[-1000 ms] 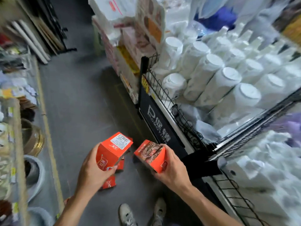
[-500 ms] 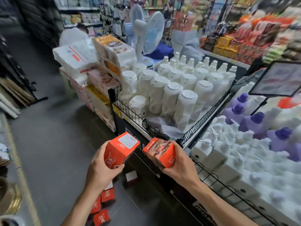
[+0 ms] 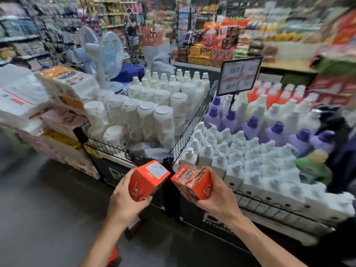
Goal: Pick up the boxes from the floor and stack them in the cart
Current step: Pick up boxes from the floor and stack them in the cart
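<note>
Orange boxes were gripped above the grey floor (image 3: 44, 218): the label-topped box (image 3: 147, 180) by the closed left hand (image 3: 125, 205), the picture-topped box (image 3: 192, 181) by the closed right hand (image 3: 217, 199). Wire display bins (image 3: 185, 135) of white bottles (image 3: 146, 116) were ranged just behind, with crowded store shelves (image 3: 23, 35) blurred beyond.

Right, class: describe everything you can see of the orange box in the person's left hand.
The orange box looks like thin printed cardboard, with a white barcode label on its upturned end and a small white logo on one side. It is tilted, one corner toward the second box held in the right hand; whether they touch is unclear. The left hand grips it from below, in front of the wire display bins.
</note>
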A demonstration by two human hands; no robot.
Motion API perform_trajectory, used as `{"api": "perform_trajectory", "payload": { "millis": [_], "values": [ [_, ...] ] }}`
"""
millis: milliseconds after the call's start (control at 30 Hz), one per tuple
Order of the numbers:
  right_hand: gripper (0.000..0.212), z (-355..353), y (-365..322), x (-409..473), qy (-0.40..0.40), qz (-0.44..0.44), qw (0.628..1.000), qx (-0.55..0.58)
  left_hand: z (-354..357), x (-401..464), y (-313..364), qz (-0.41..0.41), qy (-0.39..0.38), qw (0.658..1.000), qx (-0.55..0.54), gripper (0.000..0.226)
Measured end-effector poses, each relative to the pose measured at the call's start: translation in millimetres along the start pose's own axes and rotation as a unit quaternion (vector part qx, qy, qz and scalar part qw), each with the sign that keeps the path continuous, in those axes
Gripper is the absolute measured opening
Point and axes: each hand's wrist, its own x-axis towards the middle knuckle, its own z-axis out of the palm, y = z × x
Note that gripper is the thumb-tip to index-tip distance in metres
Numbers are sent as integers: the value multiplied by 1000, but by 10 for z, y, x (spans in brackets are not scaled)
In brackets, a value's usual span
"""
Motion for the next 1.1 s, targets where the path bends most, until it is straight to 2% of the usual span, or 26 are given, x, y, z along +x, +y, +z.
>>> {"api": "perform_trajectory", "payload": {
  "millis": [200,333,467,767,933,1100],
  "values": [
    [94,-452,155,-479,119,118,985,-46,485,189,364,97,-106,988,-65,90],
    [95,-694,110,-918,173,194,962,-82,812,244,563,157,-170,968,-95,94],
    [98,-868,81,-1437,234,267,926,-128,1160,198,839,223,-238,937,-122,89],
    [104,-1307,161,-2552,356,391,833,-163,1966,-312,1587,293,-396,850,-184,88],
    [105,-1663,411,-3131,409,426,788,-175,2453,-841,2181,346,-421,816,-192,87],
    [105,-2098,725,-3731,445,435,765,-165,2934,-1437,2852,382,-442,786,-203,91]
  ]
}}
